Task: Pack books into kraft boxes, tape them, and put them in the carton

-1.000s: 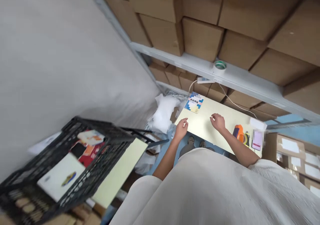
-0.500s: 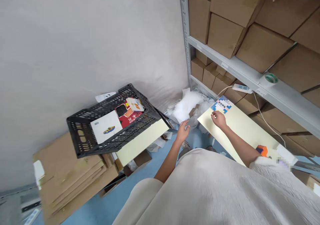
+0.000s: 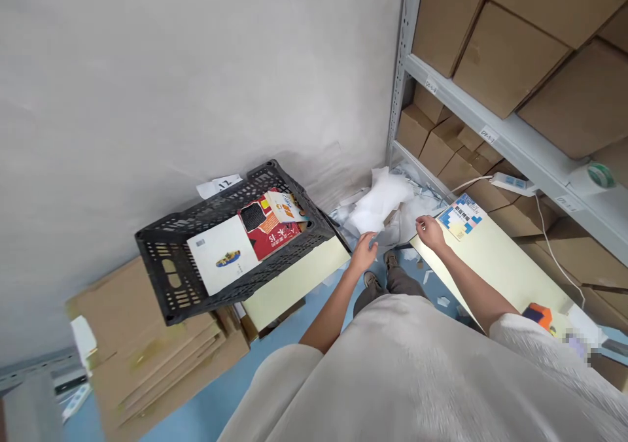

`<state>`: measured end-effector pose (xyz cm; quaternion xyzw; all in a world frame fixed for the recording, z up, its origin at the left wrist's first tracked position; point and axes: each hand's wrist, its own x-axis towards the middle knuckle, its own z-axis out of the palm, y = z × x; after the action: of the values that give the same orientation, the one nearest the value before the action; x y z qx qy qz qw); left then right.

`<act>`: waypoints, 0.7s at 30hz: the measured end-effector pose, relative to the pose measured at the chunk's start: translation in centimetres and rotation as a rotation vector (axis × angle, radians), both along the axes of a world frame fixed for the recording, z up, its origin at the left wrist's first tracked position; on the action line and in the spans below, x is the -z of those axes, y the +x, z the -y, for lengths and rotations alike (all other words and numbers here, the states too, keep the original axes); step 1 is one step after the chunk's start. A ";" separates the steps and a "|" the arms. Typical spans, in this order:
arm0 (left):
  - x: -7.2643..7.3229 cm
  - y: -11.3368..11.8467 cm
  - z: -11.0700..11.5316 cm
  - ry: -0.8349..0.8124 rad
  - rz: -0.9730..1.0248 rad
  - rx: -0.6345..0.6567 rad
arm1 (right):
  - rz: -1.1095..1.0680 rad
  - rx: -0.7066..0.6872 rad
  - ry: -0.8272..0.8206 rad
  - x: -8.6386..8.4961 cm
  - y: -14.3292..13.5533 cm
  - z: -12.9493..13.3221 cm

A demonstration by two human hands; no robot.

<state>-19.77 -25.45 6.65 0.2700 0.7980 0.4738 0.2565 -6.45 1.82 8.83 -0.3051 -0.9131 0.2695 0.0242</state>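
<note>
My left hand point(image 3: 364, 252) is in the middle of the view, between the two pale tabletops, its fingers curled at a greyish see-through plastic film point(image 3: 390, 237). The film reaches toward my right hand point(image 3: 430, 232), whose fingers are pinched together; whether they grip its far edge is hard to make out. My right hand is over the corner of the right pale table point(image 3: 510, 259), just left of a blue-and-white patterned book point(image 3: 462, 216) lying flat there. Left of my left hand stands a black plastic crate point(image 3: 167, 298) holding a white book point(image 3: 223, 257), a red book point(image 3: 269, 229) and a smaller white-and-orange book point(image 3: 285, 207).
Flattened cardboard point(image 3: 161, 357) is stacked at lower left. White packing scraps point(image 3: 380, 200) pile up in the corner. A grey shelf point(image 3: 461, 115) with cartons runs along the right, with a power strip point(image 3: 513, 184) and tape roll point(image 3: 599, 176). An orange object point(image 3: 537, 314) lies on the right table.
The view has shifted, so the shelf and right table appear further right, and both feet now show. The film between my hands shows wider. The books stay where they were.
</note>
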 end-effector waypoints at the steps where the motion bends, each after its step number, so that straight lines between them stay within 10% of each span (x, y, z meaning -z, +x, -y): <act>1: 0.2 -0.4 -0.4 -0.005 0.009 -0.001 | 0.001 -0.011 -0.008 0.3 -0.7 -0.5; 11: 3.8 -6.3 -6.2 -0.083 0.059 -0.084 | 0.015 -0.108 -0.154 6.7 -10.6 -7.7; 21: 16.3 -12.9 -12.8 -0.137 0.199 -0.237 | 0.044 -0.035 -0.313 19.8 -20.0 -11.8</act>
<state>-32.68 -12.62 -9.61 0.1076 0.8253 0.4696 0.2944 -26.46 13.57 -10.98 -0.2949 -0.8655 0.4021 -0.0482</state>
